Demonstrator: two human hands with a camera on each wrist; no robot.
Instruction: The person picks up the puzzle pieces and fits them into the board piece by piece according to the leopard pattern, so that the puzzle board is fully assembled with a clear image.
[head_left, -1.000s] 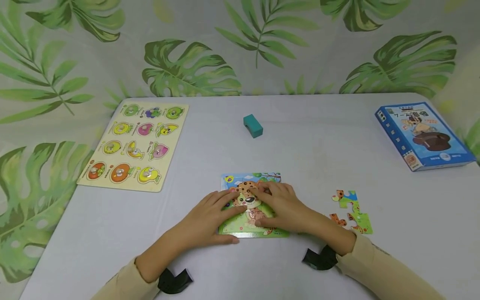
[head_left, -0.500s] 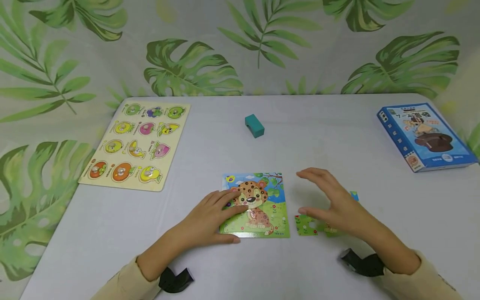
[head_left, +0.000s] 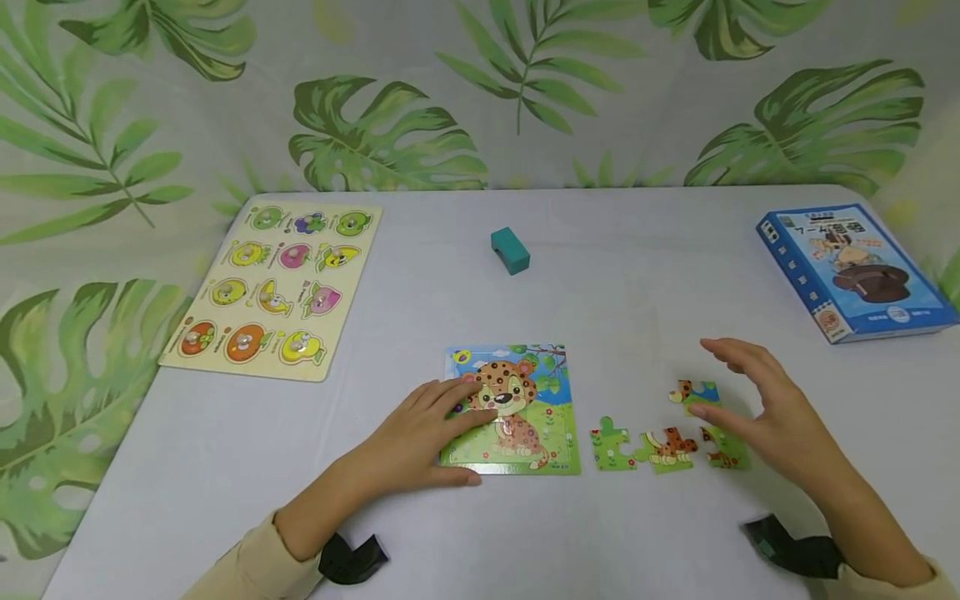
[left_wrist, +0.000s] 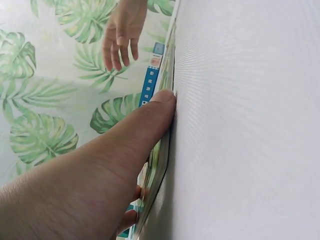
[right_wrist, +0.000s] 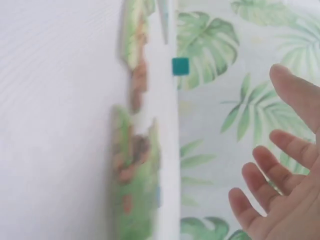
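A square jigsaw puzzle [head_left: 551, 429] with a cartoon leopard lies flat near the table's front. My left hand [head_left: 412, 437] rests on its left side, fingers fairly straight over the picture and thumb by the lower edge. To the right are loose jigsaw pieces: a green one [head_left: 609, 457], one with a spotted animal's body [head_left: 671, 450], a green-and-orange one [head_left: 731, 450] and a blue-and-green one [head_left: 705, 390]. My right hand [head_left: 780, 417] hovers beside these pieces with thumb and fingers spread, holding nothing. In the right wrist view that hand [right_wrist: 290, 185] is apart from the blurred pieces [right_wrist: 135, 190].
A fruit peg board [head_left: 281, 292] lies at the back left. A teal block [head_left: 510, 250] sits at the back middle. At the back right is a blue box [head_left: 858, 275]. A leaf-print cloth [head_left: 555, 83] hangs behind the white table.
My right hand has lifted off the leopard puzzle and moved right, past the loose pieces, uncovering them. My left hand has stayed on the puzzle.
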